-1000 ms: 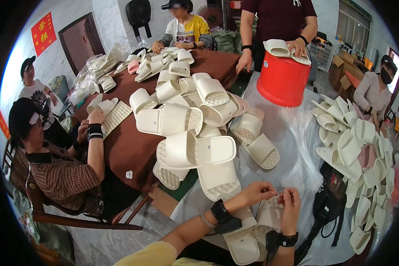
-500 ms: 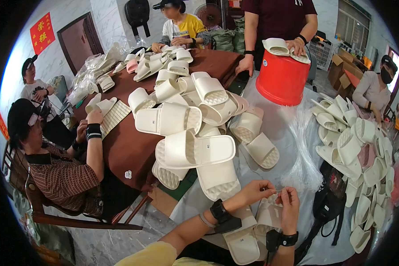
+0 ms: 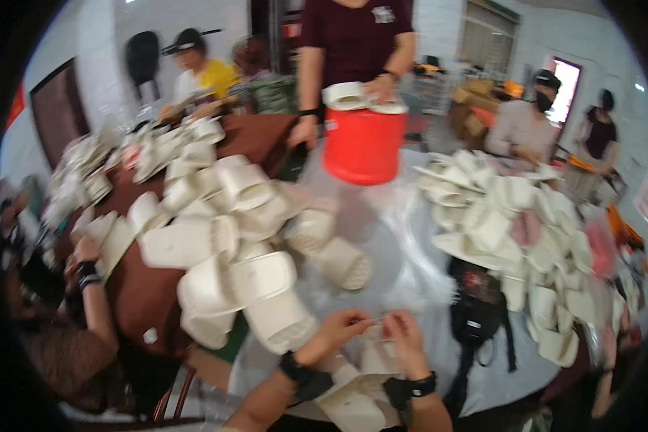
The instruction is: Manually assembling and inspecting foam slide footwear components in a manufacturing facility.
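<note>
My left hand (image 3: 343,331) and my right hand (image 3: 407,341) are raised close together, fingertips pinched. Between them runs a thin pale strand (image 3: 377,322), blurred and hard to make out. Just below my hands lies a pair of cream slippers; one slipper (image 3: 351,409) shows its sole end near my left wrist, and the other slipper (image 3: 379,358) is partly covered by my right hand and wrist. A bundle of clear plastic strands (image 3: 421,263) lies on the table beyond my hands.
Cream slippers pile up on the left (image 3: 230,209) and the right (image 3: 529,223). A black bag (image 3: 475,306) lies right of my hands. An upturned red bucket (image 3: 362,147) carries two slippers under a co-worker's hand. Other people sit around the brown-covered table (image 3: 147,295).
The whole view has turned right and blurred, so the tables and piles sit farther left. Another person shows at the far right. My hands stay pinched together above the slippers.
</note>
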`<state>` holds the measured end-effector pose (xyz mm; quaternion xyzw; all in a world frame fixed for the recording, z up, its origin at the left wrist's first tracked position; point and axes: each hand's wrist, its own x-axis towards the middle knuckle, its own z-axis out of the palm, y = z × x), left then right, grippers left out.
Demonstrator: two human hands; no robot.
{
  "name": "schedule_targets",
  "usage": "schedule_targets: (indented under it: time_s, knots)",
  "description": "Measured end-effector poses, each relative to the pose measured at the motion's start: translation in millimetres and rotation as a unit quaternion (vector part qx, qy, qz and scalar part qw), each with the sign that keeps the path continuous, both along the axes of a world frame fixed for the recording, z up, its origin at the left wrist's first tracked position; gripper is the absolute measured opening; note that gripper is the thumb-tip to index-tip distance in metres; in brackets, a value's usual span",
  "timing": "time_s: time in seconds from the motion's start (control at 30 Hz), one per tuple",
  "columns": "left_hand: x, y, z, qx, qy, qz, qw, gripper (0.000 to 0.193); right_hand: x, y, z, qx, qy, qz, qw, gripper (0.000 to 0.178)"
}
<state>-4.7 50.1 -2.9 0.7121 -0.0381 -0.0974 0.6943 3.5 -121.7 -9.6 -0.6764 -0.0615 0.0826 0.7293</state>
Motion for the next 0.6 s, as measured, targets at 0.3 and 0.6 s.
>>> schedule_targets:
  time_s: [0.3,0.6]
  knots:
    - [-7.7,-2.4,19.2,-0.030,0.052,0.033,0.998,0.015,7.5,3.0,-11.5,0.044,0.047,0.013,0.998,0.024]
    - [-4.8,-5.1,22.1,-0.015,0.041,0.046,0.998,0.013,10.6,2.6,-15.1,0.055,0.027,0.056,0.997,0.023]
